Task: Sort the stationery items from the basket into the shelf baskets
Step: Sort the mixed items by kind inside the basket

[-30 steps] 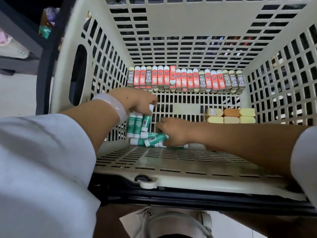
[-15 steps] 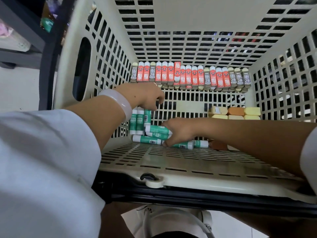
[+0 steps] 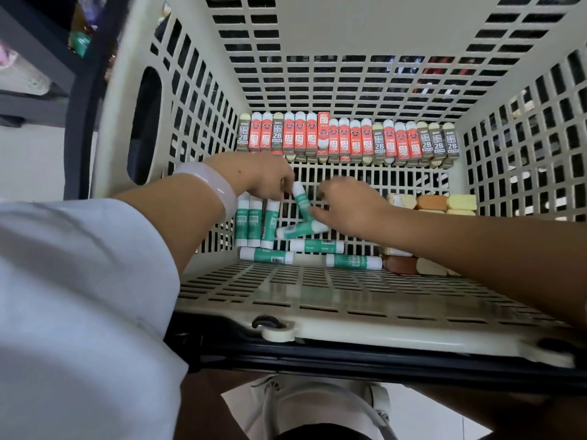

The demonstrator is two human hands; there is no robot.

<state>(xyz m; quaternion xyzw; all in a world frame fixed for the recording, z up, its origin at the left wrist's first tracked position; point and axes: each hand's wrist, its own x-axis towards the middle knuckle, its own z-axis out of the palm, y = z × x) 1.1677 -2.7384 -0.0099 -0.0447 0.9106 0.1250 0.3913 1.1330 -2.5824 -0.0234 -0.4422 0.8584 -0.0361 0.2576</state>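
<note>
Glue sticks [image 3: 266, 255] with green labels and white caps lie at the near left of the cream plastic basket [image 3: 317, 300]. Three of them [image 3: 255, 222] stand side by side against the left wall, and several lie loose on the slatted floor near them. One glue stick [image 3: 301, 201] is tilted, its cap pointing up toward the far side. The left hand [image 3: 265, 179] pinches its upper end between curled fingers, and the right hand [image 3: 347, 206] holds its lower end with curled fingers too. Half a second ago the right hand was lower, pressed down on the loose pile, and the left hand hovered above the standing sticks holding nothing that showed; both have since come up and met on this one stick. Another glue stick [image 3: 301, 229] lies at a slant just beneath the right hand, touching its fingertips.

A row of erasers [image 3: 349, 139] in red and grey sleeves stands along the far wall, in the same order as before. Yellow and orange blocks [image 3: 444, 203] sit at the right, partly behind the right forearm, with more of them [image 3: 409, 265] nearer, under that arm. A pale bangle [image 3: 209, 185] circles the left wrist above a white sleeve [image 3: 79, 296]. A dark shelf frame [image 3: 79, 106] rises at the left of the basket
</note>
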